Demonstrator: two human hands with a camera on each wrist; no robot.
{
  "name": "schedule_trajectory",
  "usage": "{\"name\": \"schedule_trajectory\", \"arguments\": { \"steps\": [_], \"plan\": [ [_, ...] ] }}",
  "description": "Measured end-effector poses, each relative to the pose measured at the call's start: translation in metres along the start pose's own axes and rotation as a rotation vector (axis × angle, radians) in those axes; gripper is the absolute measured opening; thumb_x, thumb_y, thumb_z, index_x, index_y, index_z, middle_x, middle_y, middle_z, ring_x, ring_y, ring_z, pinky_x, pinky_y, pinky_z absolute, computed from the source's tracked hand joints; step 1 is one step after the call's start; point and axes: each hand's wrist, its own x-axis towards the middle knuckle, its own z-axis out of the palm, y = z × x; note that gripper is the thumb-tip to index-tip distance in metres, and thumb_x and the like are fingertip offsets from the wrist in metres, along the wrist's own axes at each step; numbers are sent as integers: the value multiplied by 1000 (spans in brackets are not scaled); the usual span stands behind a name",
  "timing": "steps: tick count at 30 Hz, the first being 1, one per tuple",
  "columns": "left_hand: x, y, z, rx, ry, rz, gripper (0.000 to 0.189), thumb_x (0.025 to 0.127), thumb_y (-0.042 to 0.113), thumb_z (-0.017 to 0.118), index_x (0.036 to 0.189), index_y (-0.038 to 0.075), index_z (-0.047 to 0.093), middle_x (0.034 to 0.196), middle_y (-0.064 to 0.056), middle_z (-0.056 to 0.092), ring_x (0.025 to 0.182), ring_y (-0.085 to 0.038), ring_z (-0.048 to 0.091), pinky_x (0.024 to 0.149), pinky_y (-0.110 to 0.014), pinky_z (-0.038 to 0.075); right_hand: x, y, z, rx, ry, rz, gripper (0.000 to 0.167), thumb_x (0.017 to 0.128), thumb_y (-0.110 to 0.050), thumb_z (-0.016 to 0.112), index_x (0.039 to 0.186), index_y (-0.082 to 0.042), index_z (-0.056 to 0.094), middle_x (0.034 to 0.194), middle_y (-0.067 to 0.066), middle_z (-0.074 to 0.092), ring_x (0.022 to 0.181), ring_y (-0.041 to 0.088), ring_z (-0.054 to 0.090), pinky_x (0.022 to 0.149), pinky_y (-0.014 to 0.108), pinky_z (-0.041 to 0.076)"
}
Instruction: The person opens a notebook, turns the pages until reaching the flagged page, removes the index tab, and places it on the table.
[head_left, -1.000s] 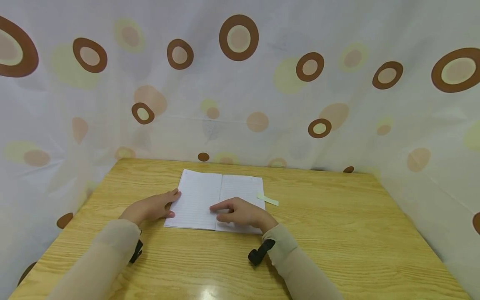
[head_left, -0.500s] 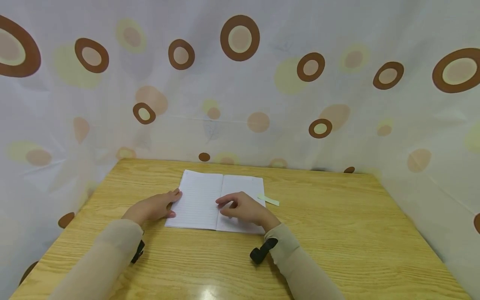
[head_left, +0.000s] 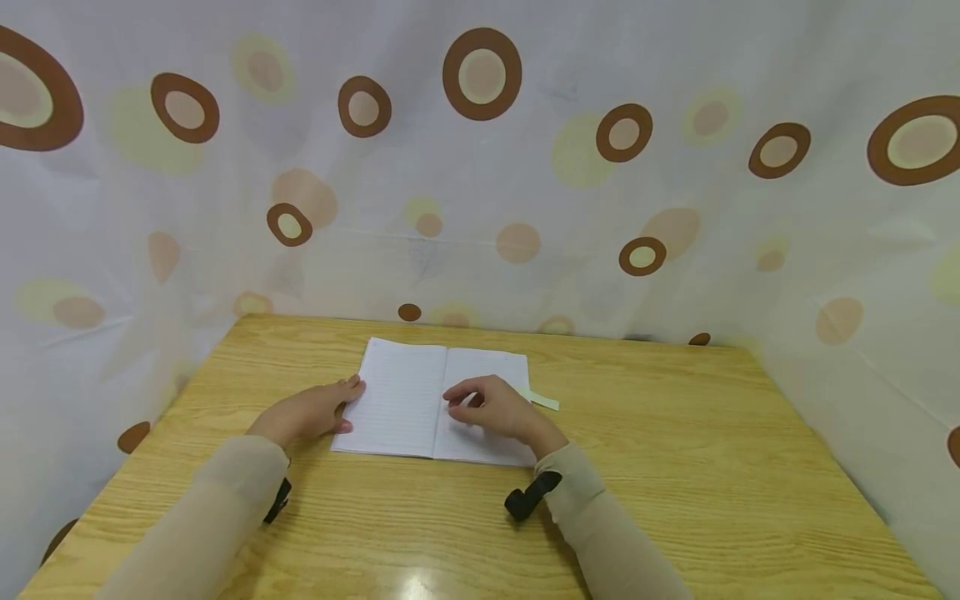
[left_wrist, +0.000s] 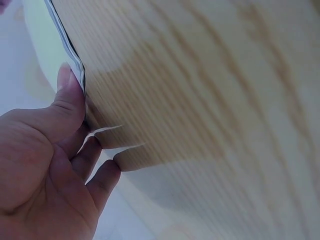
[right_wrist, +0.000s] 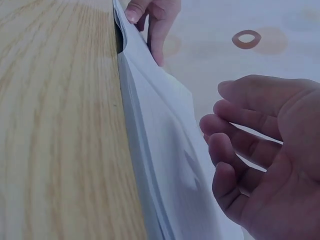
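Note:
An open lined notebook (head_left: 401,400) lies on the wooden table (head_left: 675,467). At its left edge rests my left hand (head_left: 307,414); the left wrist view shows the thumb (left_wrist: 67,92) pressing on the page edge and other fingers touching the table. My right hand (head_left: 498,408) hovers above the right page (right_wrist: 170,150), fingers loosely bent and holding nothing in the right wrist view. A pale green paper strip (head_left: 543,401) sticks out past the notebook's right edge, partly hidden behind that hand.
A white curtain (head_left: 480,192) with brown and beige circles surrounds the table at the back and sides. Black camera straps (head_left: 532,496) sit on both wrists, below beige sleeves.
My right hand has lifted from near the notebook's centre fold and drawn back to the right, its fingers bending more. The left hand stays at the left edge.

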Motion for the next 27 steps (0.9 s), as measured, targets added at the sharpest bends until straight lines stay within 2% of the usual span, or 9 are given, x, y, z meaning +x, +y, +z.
{"name": "schedule_trajectory", "arguments": {
  "steps": [6,12,21,27],
  "plan": [
    [-1,-1,-2,16,3,7,72,96,17,62,154,-3,23,159,-25,16,146,-42,15,116,-56,17,0,0,-4,-19,14,-16,27,95,-16,68,119,-5,71,101,2,68,82,17,61,67,28,49],
    [-1,0,-3,14,2,2,73,97,17,61,155,-2,22,159,-25,15,146,-43,15,115,-56,17,-1,0,-9,-48,66,-16,25,94,-16,69,116,-5,72,98,0,67,84,19,61,68,29,50],
    [1,-2,0,-28,2,-37,75,97,16,61,157,3,18,160,-24,13,146,-41,13,115,-57,16,-6,2,-15,-77,125,0,21,93,-16,69,111,-7,73,96,-1,67,85,17,58,74,31,50],
    [-2,2,0,-10,5,-20,71,99,16,59,156,2,19,160,-24,14,146,-42,14,115,-58,16,-9,5,-18,-92,140,-10,19,93,-15,69,109,-5,73,96,0,68,86,17,59,77,31,49]
  ]
}}
